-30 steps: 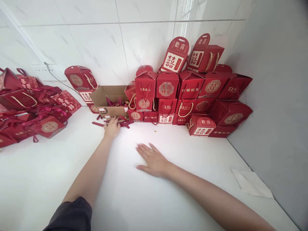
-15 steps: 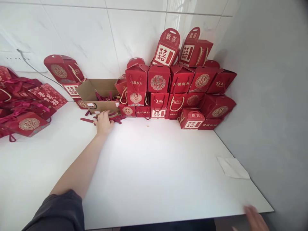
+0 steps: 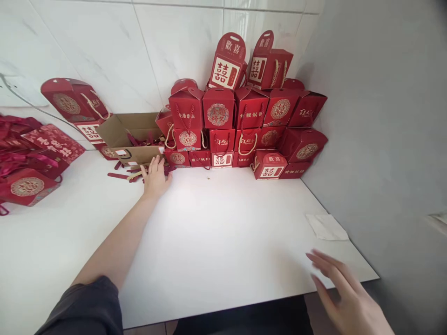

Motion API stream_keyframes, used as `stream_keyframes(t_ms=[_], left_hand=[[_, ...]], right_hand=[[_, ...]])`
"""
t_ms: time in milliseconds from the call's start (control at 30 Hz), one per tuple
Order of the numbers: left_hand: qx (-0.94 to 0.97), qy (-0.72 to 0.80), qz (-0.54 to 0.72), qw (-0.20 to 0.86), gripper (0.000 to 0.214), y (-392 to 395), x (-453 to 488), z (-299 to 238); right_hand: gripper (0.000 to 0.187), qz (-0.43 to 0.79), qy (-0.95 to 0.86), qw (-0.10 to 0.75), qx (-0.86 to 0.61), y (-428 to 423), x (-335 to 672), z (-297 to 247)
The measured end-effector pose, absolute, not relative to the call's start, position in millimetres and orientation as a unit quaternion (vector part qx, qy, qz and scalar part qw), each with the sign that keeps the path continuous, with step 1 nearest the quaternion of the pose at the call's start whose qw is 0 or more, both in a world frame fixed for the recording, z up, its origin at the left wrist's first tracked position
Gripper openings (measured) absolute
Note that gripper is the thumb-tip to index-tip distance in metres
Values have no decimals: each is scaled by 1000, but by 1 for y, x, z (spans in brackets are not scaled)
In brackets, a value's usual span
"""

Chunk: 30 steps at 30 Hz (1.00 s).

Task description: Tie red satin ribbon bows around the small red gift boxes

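A white worktop (image 3: 223, 232) fills the middle and lower part of the frame, backed by a white tiled wall (image 3: 174, 42) along the top and a plain grey panel (image 3: 377, 116) on the right. Red gift boxes (image 3: 223, 114) with gold or white emblems stand stacked against the wall, from the centre to the upper right. A jumbled pile of red boxes (image 3: 30, 186) sits at the left edge, and a short column of boxes (image 3: 75, 107) stands at upper left. Between that column and the main stack is an open cardboard box (image 3: 141, 155) with dark red pieces inside.

At lower right, the person's right hand (image 3: 349, 302), slightly blurred, is near the worktop's front edge, thumb set apart from the fingers. Left of centre, the left hand (image 3: 155, 180) lies over loose dark red strips (image 3: 118, 175) just in front of the cardboard box, its fingers spread. A white paper sheet (image 3: 327, 227) lies at right. One strip (image 3: 134, 175) beside the left hand is pale yellow.
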<state>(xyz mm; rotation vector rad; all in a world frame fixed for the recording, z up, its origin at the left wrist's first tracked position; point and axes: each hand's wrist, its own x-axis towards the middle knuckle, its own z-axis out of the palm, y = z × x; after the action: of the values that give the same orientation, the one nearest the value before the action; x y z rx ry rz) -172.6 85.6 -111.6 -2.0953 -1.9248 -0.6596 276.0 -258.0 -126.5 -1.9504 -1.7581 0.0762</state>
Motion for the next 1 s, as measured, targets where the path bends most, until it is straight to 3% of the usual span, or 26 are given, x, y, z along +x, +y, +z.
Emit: stream_keyframes(t_ms=[133, 267, 467, 633, 833, 1000], left_hand=[[-699, -670, -224, 107, 64, 91, -177, -120], [-704, -673, -214, 74, 68, 98, -184, -127], [-730, -658, -185, 27, 68, 106, -195, -136], [-729, -651, -208, 20, 69, 104, -196, -135], [-701, -651, -289, 27, 65, 87, -181, -114], [-672, -641, -370, -13, 50, 67, -162, -94]], right_hand=[[17, 60, -761, 328, -556, -172, 232, -89], [27, 204, -809, 307, -458, -71, 166, -91], [49, 192, -754, 361, -514, 44, 83, -127], [24, 211, -727, 393, -521, 67, 72, -148], [19, 269, -712, 423, -492, 62, 82, -150], [16, 318, -680, 458, -476, 61, 85, -142]])
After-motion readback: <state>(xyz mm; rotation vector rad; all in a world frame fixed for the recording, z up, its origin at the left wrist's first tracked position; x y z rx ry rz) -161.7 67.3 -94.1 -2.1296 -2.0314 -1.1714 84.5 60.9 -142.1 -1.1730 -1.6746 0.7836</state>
